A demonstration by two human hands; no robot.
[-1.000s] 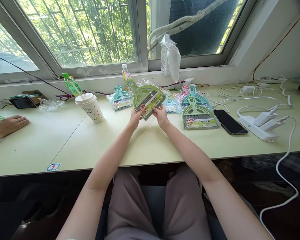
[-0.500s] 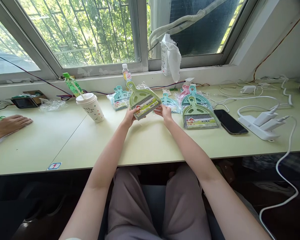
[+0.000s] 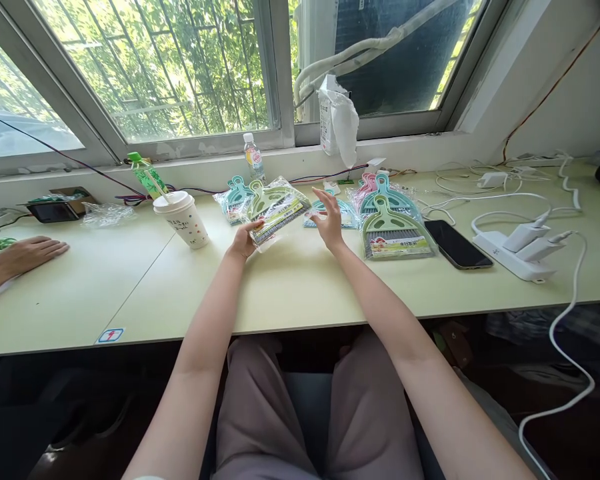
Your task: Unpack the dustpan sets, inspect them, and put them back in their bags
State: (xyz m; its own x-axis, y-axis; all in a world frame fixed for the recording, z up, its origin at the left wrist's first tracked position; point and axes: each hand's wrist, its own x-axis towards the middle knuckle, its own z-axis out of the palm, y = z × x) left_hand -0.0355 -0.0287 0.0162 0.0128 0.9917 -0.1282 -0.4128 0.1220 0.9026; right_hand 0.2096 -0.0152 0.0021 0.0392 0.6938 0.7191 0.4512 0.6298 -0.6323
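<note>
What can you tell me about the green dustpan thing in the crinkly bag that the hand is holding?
The packaged green dustpan set is pale green plastic with a looped handle, a brush tucked in and a printed label, all in clear crinkly wrap. It is lifted off the table, tilted. The left hand pinches its near corner; the right hand is open beside it, not touching.

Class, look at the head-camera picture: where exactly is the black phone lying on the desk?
The black phone lies flat on the desk's right side, between the packaged green dustpan set and the white power strip.

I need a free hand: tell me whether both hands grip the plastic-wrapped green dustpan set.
No: only the left hand grips the plastic-wrapped green dustpan set; the right hand hovers open beside it.
</note>
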